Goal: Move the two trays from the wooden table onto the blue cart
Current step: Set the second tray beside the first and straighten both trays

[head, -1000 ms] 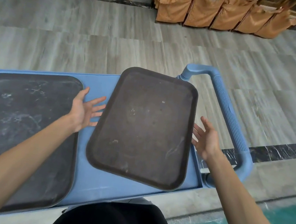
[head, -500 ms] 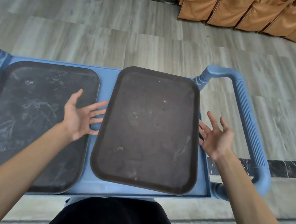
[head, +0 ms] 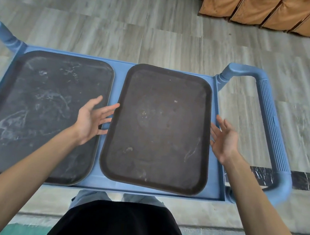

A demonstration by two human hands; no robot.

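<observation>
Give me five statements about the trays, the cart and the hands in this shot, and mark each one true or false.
1. Both trays lie on the blue cart. True.
2. The right hand grips the brown tray by its rim. False: it is open beside the tray's right edge, holding nothing.
3. The black tray sits to the left of the brown tray. True.
4. The left hand is open, palm up, over the gap between the trays. True.
5. The brown tray is stacked on the black tray. False: they lie side by side with a strip of cart between them.
</observation>
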